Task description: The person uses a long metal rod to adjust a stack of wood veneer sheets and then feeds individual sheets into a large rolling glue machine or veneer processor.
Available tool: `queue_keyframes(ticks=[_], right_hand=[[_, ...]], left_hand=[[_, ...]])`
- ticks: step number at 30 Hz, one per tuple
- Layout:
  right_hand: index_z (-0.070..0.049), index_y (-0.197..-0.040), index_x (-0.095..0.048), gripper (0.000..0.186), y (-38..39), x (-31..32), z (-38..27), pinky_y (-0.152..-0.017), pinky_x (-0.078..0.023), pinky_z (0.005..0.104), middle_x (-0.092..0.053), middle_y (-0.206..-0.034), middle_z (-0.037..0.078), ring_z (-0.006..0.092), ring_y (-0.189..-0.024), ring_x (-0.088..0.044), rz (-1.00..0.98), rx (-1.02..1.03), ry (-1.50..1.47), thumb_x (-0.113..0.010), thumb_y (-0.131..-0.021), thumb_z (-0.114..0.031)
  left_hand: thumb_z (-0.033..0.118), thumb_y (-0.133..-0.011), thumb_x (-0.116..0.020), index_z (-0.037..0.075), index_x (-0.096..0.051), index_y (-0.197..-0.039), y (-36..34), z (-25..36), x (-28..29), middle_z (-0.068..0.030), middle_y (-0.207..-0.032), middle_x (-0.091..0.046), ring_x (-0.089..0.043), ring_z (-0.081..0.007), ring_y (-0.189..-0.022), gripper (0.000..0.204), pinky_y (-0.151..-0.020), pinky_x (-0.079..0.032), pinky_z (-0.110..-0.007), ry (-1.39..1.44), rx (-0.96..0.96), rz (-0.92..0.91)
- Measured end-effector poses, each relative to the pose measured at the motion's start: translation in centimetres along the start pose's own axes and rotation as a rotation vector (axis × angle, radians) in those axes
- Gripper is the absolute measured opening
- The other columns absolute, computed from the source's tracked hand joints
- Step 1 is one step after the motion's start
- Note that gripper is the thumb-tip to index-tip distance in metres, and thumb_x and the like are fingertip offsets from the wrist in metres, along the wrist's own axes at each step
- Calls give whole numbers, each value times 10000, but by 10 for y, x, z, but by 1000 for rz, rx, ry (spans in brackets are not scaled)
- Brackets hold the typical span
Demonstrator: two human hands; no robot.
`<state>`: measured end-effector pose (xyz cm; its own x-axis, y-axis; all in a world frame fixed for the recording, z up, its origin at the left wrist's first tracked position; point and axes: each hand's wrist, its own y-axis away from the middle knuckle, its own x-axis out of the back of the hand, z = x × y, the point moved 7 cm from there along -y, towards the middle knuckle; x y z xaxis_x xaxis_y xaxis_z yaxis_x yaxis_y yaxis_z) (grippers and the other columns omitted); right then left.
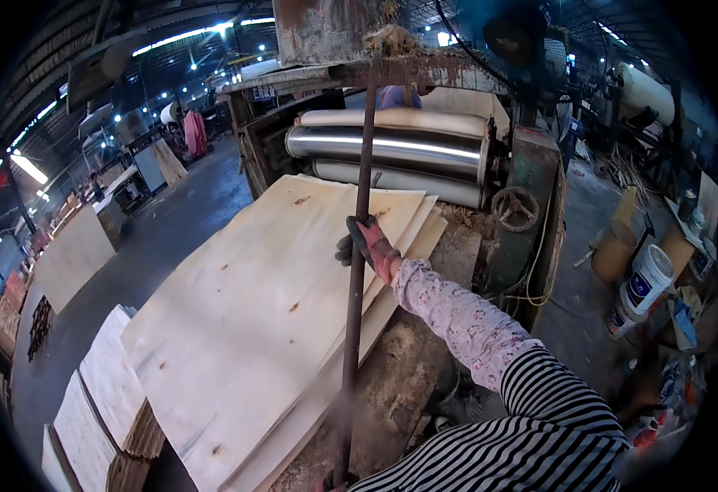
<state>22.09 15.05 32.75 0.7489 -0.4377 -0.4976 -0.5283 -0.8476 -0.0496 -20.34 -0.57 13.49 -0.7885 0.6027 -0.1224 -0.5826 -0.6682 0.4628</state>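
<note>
A long, dark rusty pole [361, 180] crosses the middle of the view, its upper part in front of the machine's top beam. My right hand [373, 244], in a red and dark grey work glove, is closed round it about midway. At the lower edge, a sliver of my left hand [324, 485] shows at the pole's lower end, seemingly wrapped on it; most is cut off. Beneath the pole lies a stack of large pale wood veneer sheets [236, 287], with brown knots and slightly fanned right edges. Its far end reaches toward the machine's steel rollers [388, 148].
A green machine side with a handwheel [515, 209] stands right of the stack. More veneer bundles [100, 406] lie at lower left. White buckets [648, 279] and a brown drum [613, 250] stand on the right floor. Behind the rollers a person's purple clothing [400, 97] shows.
</note>
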Motion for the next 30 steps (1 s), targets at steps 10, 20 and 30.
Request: queue_keyframes(ticks=[10, 20, 30], right_hand=[[-77, -913, -489, 170, 82, -34, 48, -637, -527, 367, -581, -758, 91, 222, -674, -611, -360, -64, -394, -573, -866, -218], [23, -1034, -528, 257, 274, -32, 188, -766, -519, 377, -605, -962, 171, 249, -883, -617, -570, -577, -276, -571, -861, -161], [33, -1050, -528, 303, 334, 25, 242, -745, -515, 358, -608, -973, 172, 245, -897, -615, -590, -797, -297, -517, -889, -224]], left_hand=[[44, -688, -634, 107, -477, -1132, 20, -13, 19, -27, -810, -530, -499, -130, -673, 475, -568, -428, -280, -37, 14, 32], [24, -652, -642, 119, -449, -1200, 37, -68, 52, -45, -851, -546, -524, -147, -700, 589, -584, -447, -295, -204, 136, 133], [4, -615, -651, 130, -421, -1268, 199, -170, 247, -62, -892, -563, -549, -163, -726, 703, -600, -467, -310, -933, 338, 256]])
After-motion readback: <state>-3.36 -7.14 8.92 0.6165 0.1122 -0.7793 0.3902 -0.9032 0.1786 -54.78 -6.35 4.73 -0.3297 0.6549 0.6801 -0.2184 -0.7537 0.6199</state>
